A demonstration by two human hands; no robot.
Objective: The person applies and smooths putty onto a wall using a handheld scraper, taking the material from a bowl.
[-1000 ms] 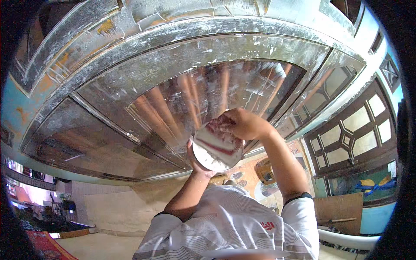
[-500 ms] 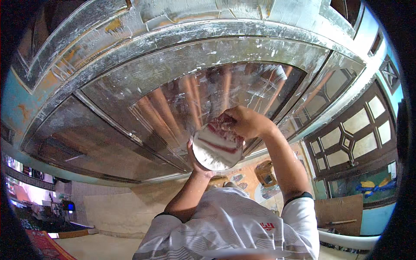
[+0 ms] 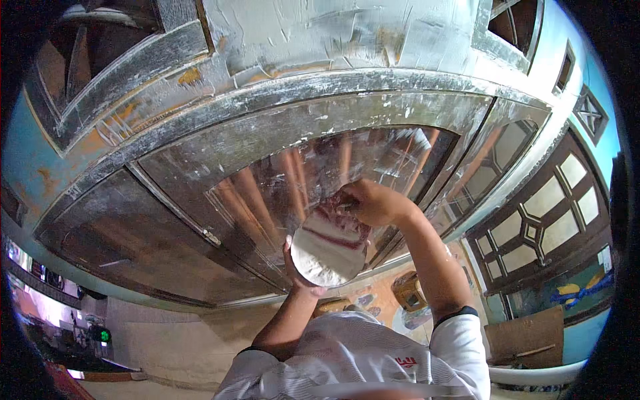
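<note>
My left hand (image 3: 301, 275) supports a round bowl (image 3: 333, 233) from below and from its left side. White paste (image 3: 325, 259) lies in the bowl's near half. Toward the far half, the surface is reddish and smeared with white, with a dark red streak across it. My right hand (image 3: 375, 202) is closed at the bowl's far right edge, its fingertips pinched together over the reddish part. Whatever sits in those fingers is mostly hidden, and I cannot make out its kind.
Ahead stands a dark wooden door (image 3: 280, 143) with a glass pane, spotted with white. Above it, the wall (image 3: 353, 33) carries white coating. A second door (image 3: 540, 207) with pale panes is at right. A brown board (image 3: 527, 337) leans below it; a wooden stool (image 3: 410, 291) stands near my right arm.
The view has tilted up, showing more of the coated wall. Both hands and the bowl sit slightly lower in the picture. My right hand stays pinched at the bowl's far edge.
</note>
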